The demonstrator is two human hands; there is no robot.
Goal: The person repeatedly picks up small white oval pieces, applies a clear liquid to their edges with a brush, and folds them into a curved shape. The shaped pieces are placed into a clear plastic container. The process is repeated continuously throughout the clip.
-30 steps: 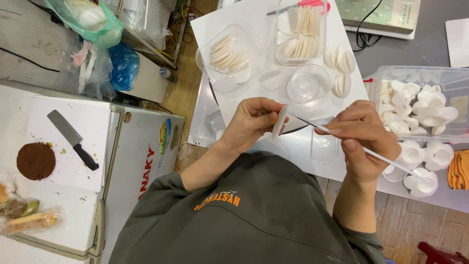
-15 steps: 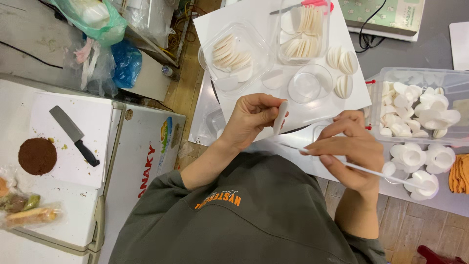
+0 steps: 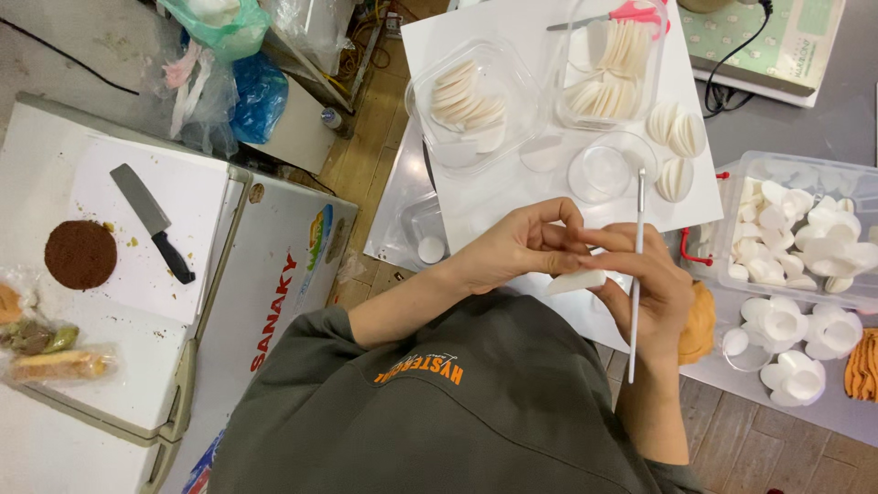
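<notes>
A: White board [image 3: 512, 197] under my hands. Status?

B: Left hand [image 3: 521, 247] and right hand [image 3: 649, 288] both pinch the white disc [image 3: 578, 281]; right also grips the thin stick [image 3: 636, 265]. Shaping step; next needs steady fingertip pressure, I judge.

Bright, even indoor light with soft shadows, sharp focus, slight wide-angle bending at edges.

White oval petal-shaped piece [image 3: 576, 281]: thin, smooth, matte, laid nearly flat and slightly tilted, pinched at its upper edge between the fingertips of both hands. Slim white stick tool [image 3: 636, 274]: straight, held near upright just beside the piece on its right, its upper tip overlapping the round clear dish [image 3: 599, 174].
</notes>
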